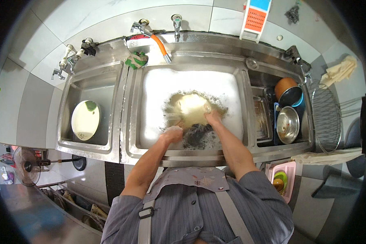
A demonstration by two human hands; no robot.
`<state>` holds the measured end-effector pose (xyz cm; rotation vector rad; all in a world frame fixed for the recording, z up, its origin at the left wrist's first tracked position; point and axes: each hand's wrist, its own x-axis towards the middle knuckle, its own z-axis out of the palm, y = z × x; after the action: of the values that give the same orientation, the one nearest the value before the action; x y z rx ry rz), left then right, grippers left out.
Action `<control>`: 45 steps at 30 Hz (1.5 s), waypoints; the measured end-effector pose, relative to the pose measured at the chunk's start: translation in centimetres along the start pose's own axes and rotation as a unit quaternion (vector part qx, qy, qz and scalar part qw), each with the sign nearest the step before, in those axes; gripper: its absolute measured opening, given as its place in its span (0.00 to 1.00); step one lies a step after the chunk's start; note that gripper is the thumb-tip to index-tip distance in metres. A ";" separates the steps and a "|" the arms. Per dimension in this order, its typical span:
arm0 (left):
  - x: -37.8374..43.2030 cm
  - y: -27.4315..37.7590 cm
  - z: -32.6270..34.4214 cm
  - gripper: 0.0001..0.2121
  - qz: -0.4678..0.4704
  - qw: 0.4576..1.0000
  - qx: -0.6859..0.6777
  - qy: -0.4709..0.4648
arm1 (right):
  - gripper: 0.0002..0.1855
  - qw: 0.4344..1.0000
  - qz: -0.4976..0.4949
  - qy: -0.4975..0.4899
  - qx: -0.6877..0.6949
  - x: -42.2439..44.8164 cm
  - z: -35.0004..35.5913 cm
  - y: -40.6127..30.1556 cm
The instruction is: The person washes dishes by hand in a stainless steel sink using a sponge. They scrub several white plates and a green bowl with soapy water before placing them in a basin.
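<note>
Suds fill the middle basin of a stainless steel sink (131, 128). A pale, rounded dish, probably a plate or bowl (192, 107), lies in the foamy water between my hands. My right hand (213, 117) grips its right edge, with the fingertips partly under water. At its lower left is my left hand (173, 133), coated in foam, its fingers bent and mostly hidden by suds and water; whether they hold the dish I cannot tell. Dark water shows through the foam just below the dish.
An oval pale dish (86, 120) rests in the left basin. The right basin holds an orange-brown pot (286, 88) and a metal bowl (288, 125). A faucet with an orange hose (159, 44) overhangs the middle basin's back edge, near a green scouring cloth (136, 60). A wire strainer (327, 119) stands far right.
</note>
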<state>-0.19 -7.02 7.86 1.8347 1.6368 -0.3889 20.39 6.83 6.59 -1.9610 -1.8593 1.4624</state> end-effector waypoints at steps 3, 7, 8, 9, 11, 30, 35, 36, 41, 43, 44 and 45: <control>0.1 0.0 0.5 0.09 0.075 0.994 0.075 0.014 | 0.28 0.999 0.030 -0.014 -0.014 0.9 0.5 -0.4; 0.5 -0.3 -0.1 0.09 0.036 0.999 0.000 -0.010 | 0.22 0.938 -0.200 -0.060 -0.275 4.6 0.0 2.3; 0.8 -0.4 0.0 0.10 0.036 0.999 -0.032 -0.018 | 0.20 0.891 -0.269 -0.075 -0.358 5.3 -0.2 3.2; 0.7 -0.4 -0.1 0.10 0.037 0.999 -0.033 -0.016 | 0.20 0.861 -0.301 -0.084 -0.400 5.0 -0.4 3.0; 0.8 -0.2 -0.5 0.11 0.066 0.996 -0.001 -0.062 | 0.19 0.910 -0.224 -0.051 -0.346 4.2 -0.4 2.7; 4.6 -1.1 3.6 0.08 0.287 0.919 -0.036 0.267 | 0.14 0.735 -0.467 0.307 -0.384 -14.5 -11.3 -9.7; 10.3 -6.7 9.5 0.10 0.065 0.690 0.525 0.495 | 0.13 0.650 -0.600 0.322 -0.337 -15.3 -6.9 -15.9; 10.0 -5.3 9.6 0.11 0.018 0.592 0.607 0.530 | 0.13 0.649 -0.610 0.309 -0.334 -15.2 -6.4 -15.4; 1.5 -2.7 4.8 0.09 0.127 0.695 0.521 0.478 | 0.14 0.891 -0.362 0.242 -0.128 -14.3 -1.9 -18.4; -4.0 0.4 -0.1 0.08 0.211 0.874 0.239 0.368 | 0.16 0.930 -0.322 0.178 0.017 -12.7 -1.1 -18.8; -5.0 -0.2 -0.2 0.08 0.203 0.911 0.146 0.328 | 0.16 0.933 -0.308 0.106 0.152 -13.3 1.4 -21.1; -5.6 -0.5 -0.1 0.08 0.193 0.936 0.050 0.291 | 0.16 0.916 -0.282 0.034 0.282 -13.6 3.5 -22.9</control>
<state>-1.74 -11.27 11.20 2.4428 1.5687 0.2809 3.69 0.18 26.57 -1.0795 -1.5387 1.4786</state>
